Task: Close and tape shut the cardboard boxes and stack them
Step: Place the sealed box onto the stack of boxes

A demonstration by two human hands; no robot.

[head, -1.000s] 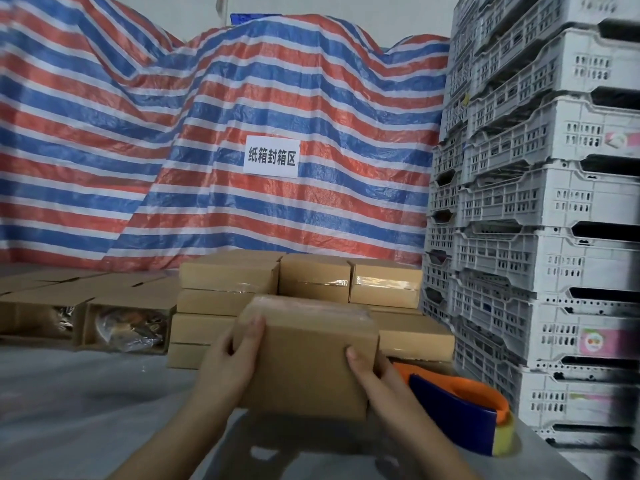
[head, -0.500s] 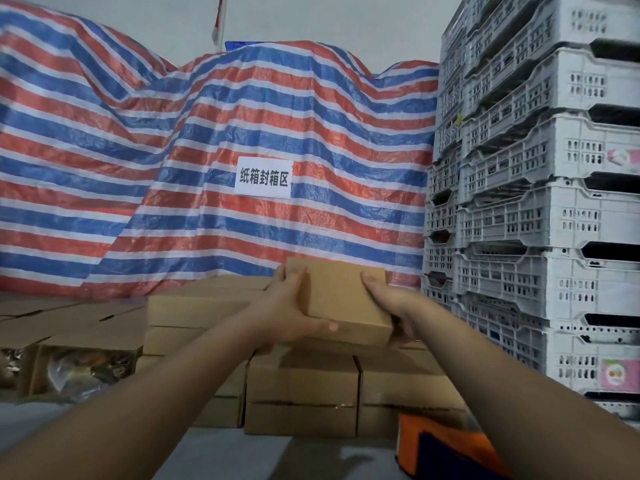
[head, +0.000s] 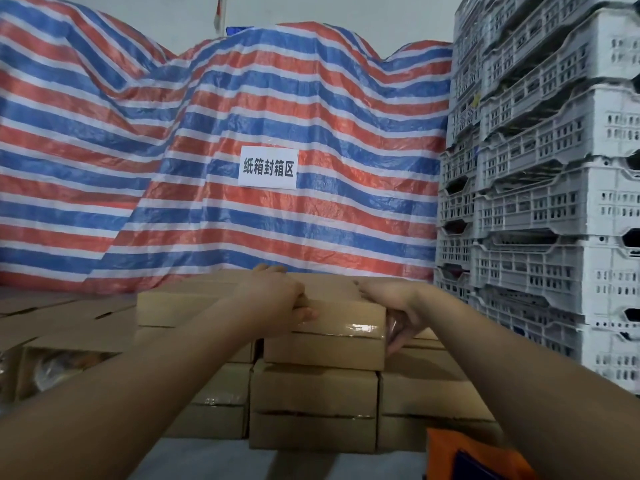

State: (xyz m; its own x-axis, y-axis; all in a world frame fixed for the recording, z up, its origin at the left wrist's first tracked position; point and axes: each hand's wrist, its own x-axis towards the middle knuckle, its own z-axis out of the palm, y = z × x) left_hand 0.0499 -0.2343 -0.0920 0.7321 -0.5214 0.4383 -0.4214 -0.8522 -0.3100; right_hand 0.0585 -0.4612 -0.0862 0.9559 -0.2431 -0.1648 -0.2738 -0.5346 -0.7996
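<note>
Both hands clamp a taped cardboard box on top of the stack.

The left hand curls over the top box at its 9 o'clock end, thumb on the front face; the right hand wraps its 3 o'clock end. The box rests on the stacked boxes. At 9 o'clock lie open boxes; at 3 o'clock stand white crates; at 12 o'clock hangs a striped tarp with a paper sign; at 5 o'clock, an orange tape dispenser.

Open air lies above the stacked boxes at frame centre. The striped tarp walls off the back, white crates block the right, and open boxes crowd the lower left.
</note>
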